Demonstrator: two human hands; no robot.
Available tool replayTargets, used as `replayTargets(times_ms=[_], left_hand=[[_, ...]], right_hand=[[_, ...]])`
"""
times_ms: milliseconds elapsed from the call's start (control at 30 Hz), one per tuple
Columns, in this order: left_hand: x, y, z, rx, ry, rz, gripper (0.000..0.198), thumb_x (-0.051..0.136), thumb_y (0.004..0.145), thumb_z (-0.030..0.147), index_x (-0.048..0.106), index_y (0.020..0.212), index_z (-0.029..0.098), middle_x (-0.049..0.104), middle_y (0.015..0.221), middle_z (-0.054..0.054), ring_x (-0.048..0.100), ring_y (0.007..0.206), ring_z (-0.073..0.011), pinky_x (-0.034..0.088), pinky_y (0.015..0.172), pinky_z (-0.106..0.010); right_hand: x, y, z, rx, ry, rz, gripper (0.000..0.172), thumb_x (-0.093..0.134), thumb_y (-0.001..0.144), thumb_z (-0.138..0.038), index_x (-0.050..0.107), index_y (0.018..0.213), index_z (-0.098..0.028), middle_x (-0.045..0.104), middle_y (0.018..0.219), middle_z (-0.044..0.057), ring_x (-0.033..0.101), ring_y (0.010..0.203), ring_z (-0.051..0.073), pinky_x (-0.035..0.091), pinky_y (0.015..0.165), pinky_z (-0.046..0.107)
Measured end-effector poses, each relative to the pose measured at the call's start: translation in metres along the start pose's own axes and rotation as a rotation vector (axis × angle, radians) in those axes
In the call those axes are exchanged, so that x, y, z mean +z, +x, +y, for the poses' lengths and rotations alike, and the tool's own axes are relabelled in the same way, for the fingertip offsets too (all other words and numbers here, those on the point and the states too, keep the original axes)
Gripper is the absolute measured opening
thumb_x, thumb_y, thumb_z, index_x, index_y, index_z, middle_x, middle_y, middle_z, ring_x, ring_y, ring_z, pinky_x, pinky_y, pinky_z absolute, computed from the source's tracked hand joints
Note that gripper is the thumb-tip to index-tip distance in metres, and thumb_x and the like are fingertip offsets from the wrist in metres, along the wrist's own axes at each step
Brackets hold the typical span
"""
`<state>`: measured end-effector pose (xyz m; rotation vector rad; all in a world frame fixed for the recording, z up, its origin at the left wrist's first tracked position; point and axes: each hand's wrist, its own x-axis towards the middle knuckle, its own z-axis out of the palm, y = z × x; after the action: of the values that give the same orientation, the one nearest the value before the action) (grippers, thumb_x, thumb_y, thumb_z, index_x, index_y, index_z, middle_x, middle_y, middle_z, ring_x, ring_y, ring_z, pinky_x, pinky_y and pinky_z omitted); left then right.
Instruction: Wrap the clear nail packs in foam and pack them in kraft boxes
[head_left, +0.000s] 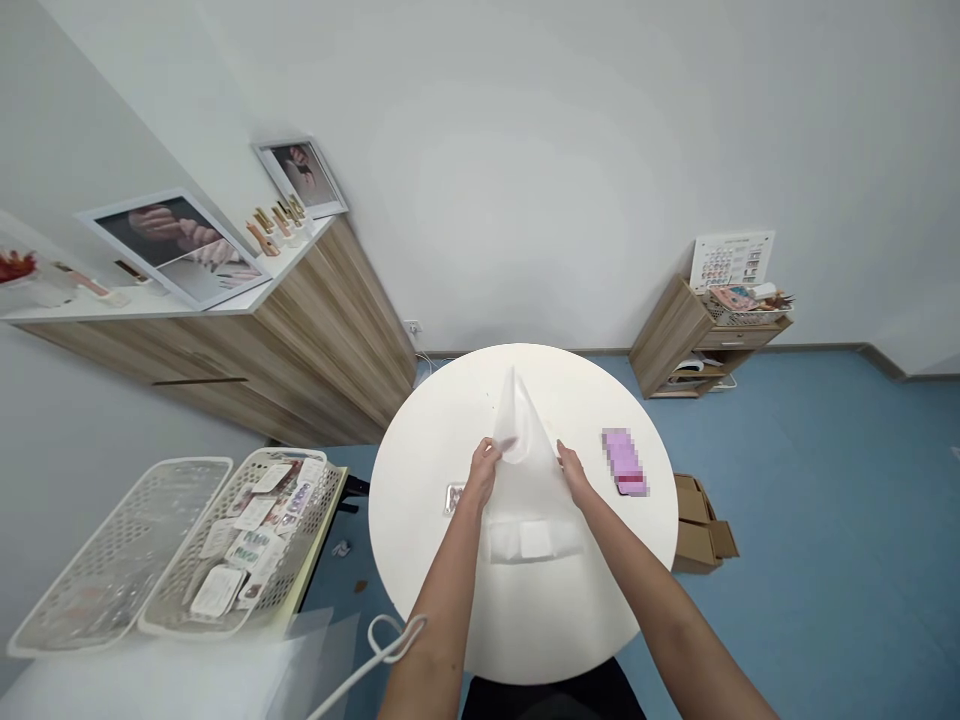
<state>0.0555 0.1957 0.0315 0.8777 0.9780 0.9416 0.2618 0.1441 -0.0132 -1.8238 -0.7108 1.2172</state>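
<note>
A white translucent sheet or bag (525,490) lies over the round white table (420,440), its far end drawn up into a point. Whether it is a bag or a loose sheet, I cannot tell. My left hand (484,470) pinches its left edge, close to a round fold. At its right edge my right hand (573,472) grips with thumb and fingers. Across the near end runs a flattened band with a small white rectangle (535,539) on it. Partly behind my left wrist lies a small clear case (452,498); its contents are too small to name.
A blurred purple item (624,462) rests at the table's right. To the left stand a white basket (259,470) of packets and a second basket (154,480) with clear plastic. A wooden cabinet (337,330), a small shelf (667,335) and a cardboard box (694,540) surround the table.
</note>
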Motion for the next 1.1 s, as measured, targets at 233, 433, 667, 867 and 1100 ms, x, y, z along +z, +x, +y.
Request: replayTargets(times_ms=[233,433,667,867,1100], left_hand=[[-0.006,-0.005,-0.025,0.137,0.565,0.431,0.065,0.058,0.081,0.027,0.031,0.139,0.022,0.044,0.145,-0.016,0.044,0.133,-0.0261,0.040,0.105,-0.045],[-0.007,-0.083,-0.072,0.658,1.192,-0.038,0.053,0.041,0.093,0.024,0.032,0.145,0.021,0.048,0.144,-0.011,0.039,0.137,-0.0228,0.029,0.116,-0.047],[-0.025,-0.131,-0.119,0.619,1.576,-0.374,0.064,0.049,0.086,0.026,0.031,0.146,0.016,0.039,0.151,-0.015,0.037,0.139,-0.0285,0.026,0.115,-0.054],[-0.023,-0.124,-0.113,0.576,1.542,-0.368,0.058,0.055,0.082,0.024,0.044,0.139,0.018,0.053,0.140,-0.014,0.049,0.130,-0.0274,0.028,0.114,-0.053],[-0.029,-0.122,-0.097,0.420,1.408,-0.475,0.044,0.057,0.086,0.037,0.057,0.127,0.022,0.061,0.132,-0.010,0.056,0.124,-0.0240,0.016,0.118,-0.052]], right_hand=[[-0.006,-0.006,-0.016,-0.131,-0.025,0.233,0.060,0.056,0.080,-0.048,0.045,0.132,-0.021,0.056,0.131,0.014,0.055,0.115,0.026,0.046,0.093,0.038],[-0.009,-0.058,0.013,-0.656,-0.516,0.222,0.043,0.041,0.091,-0.034,0.047,0.131,-0.019,0.053,0.134,0.013,0.043,0.128,0.027,0.035,0.106,0.048],[-0.004,-0.120,0.082,-0.917,-0.997,-0.261,0.049,0.050,0.089,-0.030,0.049,0.136,-0.019,0.048,0.144,0.011,0.035,0.138,0.027,0.022,0.115,0.051],[-0.004,-0.123,0.100,-0.836,-1.154,-0.296,0.060,0.048,0.084,-0.015,0.040,0.144,-0.016,0.038,0.152,0.012,0.037,0.137,0.028,0.024,0.115,0.050],[-0.009,-0.127,0.078,-0.735,-1.105,-0.389,0.045,0.049,0.083,-0.012,0.055,0.126,-0.017,0.057,0.134,0.013,0.056,0.116,0.025,0.043,0.098,0.041]])
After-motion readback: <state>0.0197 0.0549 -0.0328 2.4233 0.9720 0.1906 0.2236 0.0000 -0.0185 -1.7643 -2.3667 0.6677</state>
